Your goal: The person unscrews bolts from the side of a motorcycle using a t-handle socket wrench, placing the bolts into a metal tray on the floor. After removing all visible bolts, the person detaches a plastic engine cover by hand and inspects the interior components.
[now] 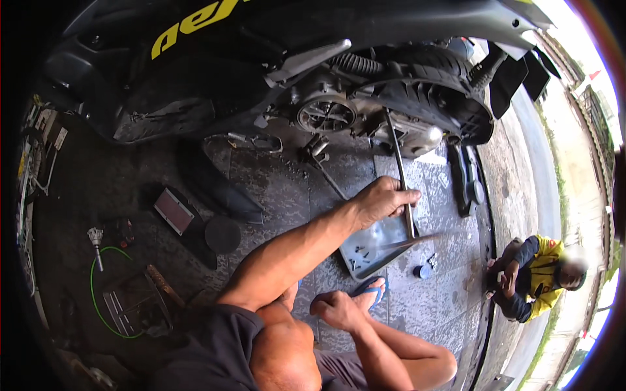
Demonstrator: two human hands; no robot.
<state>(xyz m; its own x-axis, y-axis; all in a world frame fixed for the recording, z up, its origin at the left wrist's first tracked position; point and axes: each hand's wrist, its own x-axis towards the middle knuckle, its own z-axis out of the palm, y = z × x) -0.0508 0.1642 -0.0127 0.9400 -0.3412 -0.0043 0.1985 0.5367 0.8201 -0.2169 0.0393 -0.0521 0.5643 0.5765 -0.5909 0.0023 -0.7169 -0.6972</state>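
Plainly, the left hand (381, 199) had its fingers and thumb wrapped around a long metal bar (399, 153), gripping it in its lower half. The bar slanted up from above a shallow grey tray (385, 229) to the rear engine casing of the scooter (176, 98); what its upper end bore on could not be told. The right hand (338, 309) was loosely curled in front of the bent right leg, near a foot in a blue flip-flop (383, 285); whether it held anything could not be told.

Small dark screws (356, 262) lay in the tray, and a round blue cap (424, 271) sat on the tiles just right of it. Above the left hand, a round spoked wheel (326, 115) showed in the casing, with the rear tyre (424, 67) beyond.

Farther left on the floor lay a curved black plastic panel (215, 189), a rectangular reddish-brown filter element (174, 210), and a green hose (93, 296) beside a silver tool (96, 244). At the far right, another person (544, 277) in a yellow and dark jacket sat near the pavement edge.
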